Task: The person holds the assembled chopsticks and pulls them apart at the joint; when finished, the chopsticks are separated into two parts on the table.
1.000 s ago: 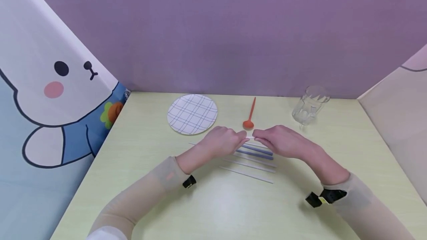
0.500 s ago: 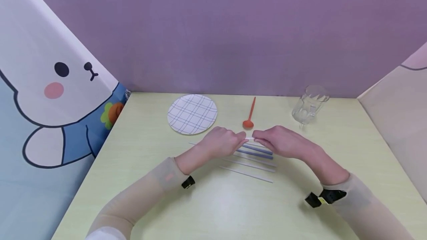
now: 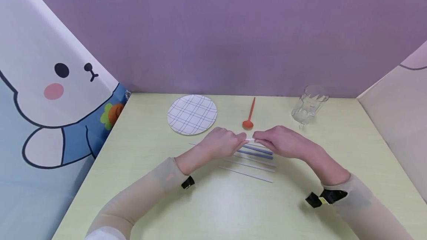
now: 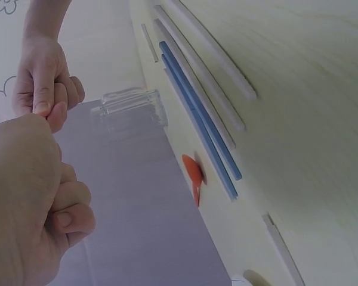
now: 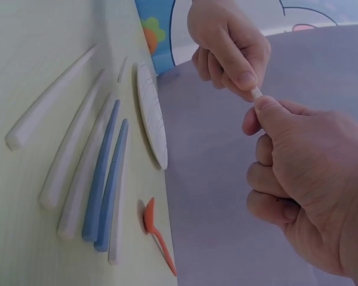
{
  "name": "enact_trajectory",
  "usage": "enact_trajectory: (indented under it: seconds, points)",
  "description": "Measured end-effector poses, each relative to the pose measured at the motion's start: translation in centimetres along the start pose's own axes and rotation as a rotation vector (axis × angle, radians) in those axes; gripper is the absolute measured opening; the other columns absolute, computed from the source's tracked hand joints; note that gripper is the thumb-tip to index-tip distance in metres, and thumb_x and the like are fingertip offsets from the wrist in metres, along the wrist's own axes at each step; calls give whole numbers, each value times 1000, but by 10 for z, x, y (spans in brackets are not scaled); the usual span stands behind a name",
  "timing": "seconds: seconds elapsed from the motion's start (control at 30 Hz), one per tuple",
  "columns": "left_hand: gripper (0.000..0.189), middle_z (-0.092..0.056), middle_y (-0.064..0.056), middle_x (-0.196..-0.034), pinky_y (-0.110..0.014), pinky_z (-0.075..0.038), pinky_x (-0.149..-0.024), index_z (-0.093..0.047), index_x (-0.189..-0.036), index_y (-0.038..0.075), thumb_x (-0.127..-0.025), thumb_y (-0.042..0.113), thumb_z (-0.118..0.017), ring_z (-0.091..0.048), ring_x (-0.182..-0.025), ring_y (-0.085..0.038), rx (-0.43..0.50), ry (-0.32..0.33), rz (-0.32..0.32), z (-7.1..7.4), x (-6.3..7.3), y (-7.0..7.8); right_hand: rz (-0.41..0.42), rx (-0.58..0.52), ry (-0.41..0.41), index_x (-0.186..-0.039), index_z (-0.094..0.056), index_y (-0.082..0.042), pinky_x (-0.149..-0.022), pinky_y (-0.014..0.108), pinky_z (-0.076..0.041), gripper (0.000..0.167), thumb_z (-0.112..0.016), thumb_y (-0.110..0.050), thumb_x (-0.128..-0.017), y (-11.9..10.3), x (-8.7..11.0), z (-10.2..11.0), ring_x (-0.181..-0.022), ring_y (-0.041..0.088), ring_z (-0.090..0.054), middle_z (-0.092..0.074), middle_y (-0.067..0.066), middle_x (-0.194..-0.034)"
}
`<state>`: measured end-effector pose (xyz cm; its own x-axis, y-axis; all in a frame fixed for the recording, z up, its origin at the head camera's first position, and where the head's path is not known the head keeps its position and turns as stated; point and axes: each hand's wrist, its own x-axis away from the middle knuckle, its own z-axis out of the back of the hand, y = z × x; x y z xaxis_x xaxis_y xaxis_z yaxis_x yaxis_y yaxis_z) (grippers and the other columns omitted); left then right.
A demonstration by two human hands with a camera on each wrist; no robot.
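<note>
Between my two hands a short length of a white stick [image 5: 256,93] shows, held above the table; the rest of it is hidden inside the fingers. My left hand [image 3: 222,142] pinches it from the left with thumb and curled fingers. From the right, my right hand [image 3: 281,142] pinches it close by, a small gap apart. Below the hands lie two blue chopsticks [image 5: 101,173] side by side, with several white chopsticks [image 5: 53,101] about them. Just beyond the hands rests an orange spoon [image 3: 248,124], its handle pointing away.
At the back left of the pale table [image 3: 213,210] lies a round white plate [image 3: 192,115] with a blue line grid. A clear glass [image 3: 308,105] stands at the back right. A purple backdrop [image 3: 233,36] rises behind the table, and a printed cloth [image 3: 60,106] hangs at left.
</note>
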<state>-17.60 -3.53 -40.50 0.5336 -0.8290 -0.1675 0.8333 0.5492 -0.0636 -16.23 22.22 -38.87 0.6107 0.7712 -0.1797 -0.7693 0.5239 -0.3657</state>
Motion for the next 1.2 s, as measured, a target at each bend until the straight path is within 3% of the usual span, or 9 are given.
enact_trajectory:
  seconds: [1.2]
  points:
    - [32, -28, 10, -57, -24, -28, -47, -55, -86, 15, -113, 33, -53, -35, -49, -9, 32, -5, 22, 0, 1, -1, -2, 39, 40, -89, -54, -21, -59, 18, -33, 22, -67, -11, -104, 0, -1, -6, -62, -4, -37, -25, -21, -71]
